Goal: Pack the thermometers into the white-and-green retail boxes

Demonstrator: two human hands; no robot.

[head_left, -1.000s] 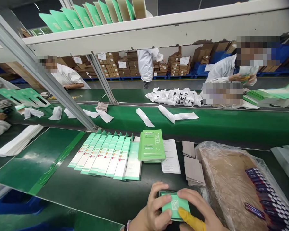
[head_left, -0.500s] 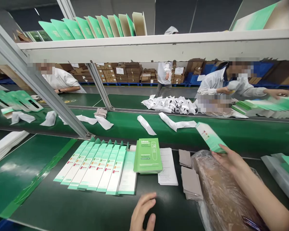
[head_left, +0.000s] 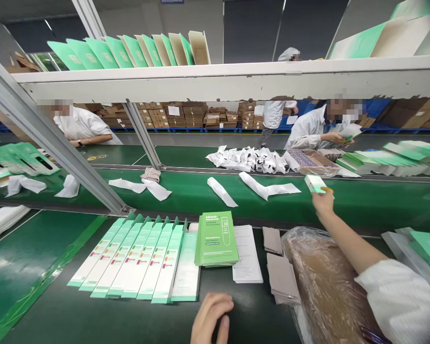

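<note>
My right hand [head_left: 323,201] reaches out over the green conveyor belt [head_left: 179,191], gripping a small white and mint-green carton [head_left: 314,183] by its near end. Low in the middle, my left hand [head_left: 212,317] rests near the dark work surface, its fingers curved and apart, holding nothing. Beyond it lie a pile of green infrared thermometer booklets [head_left: 217,239] and a stack of printed white sheets [head_left: 247,255]. To their left, several mint-and-white cartons [head_left: 129,258] lean in an overlapping row. Grey-brown folded pouches [head_left: 282,277] sit right of the sheets.
A plastic-wrapped brown bundle [head_left: 322,282] lies under my right forearm. White packets [head_left: 220,192] are spread along the belt. A metal post [head_left: 68,129] and a shelf [head_left: 236,79] stand ahead. Across the belt, a co-worker [head_left: 310,126] handles something beside a pile of white packets [head_left: 249,158].
My right hand has stretched farther forward with the carton, which now points away over the belt. My left hand has barely moved. The person in the background has moved right.
</note>
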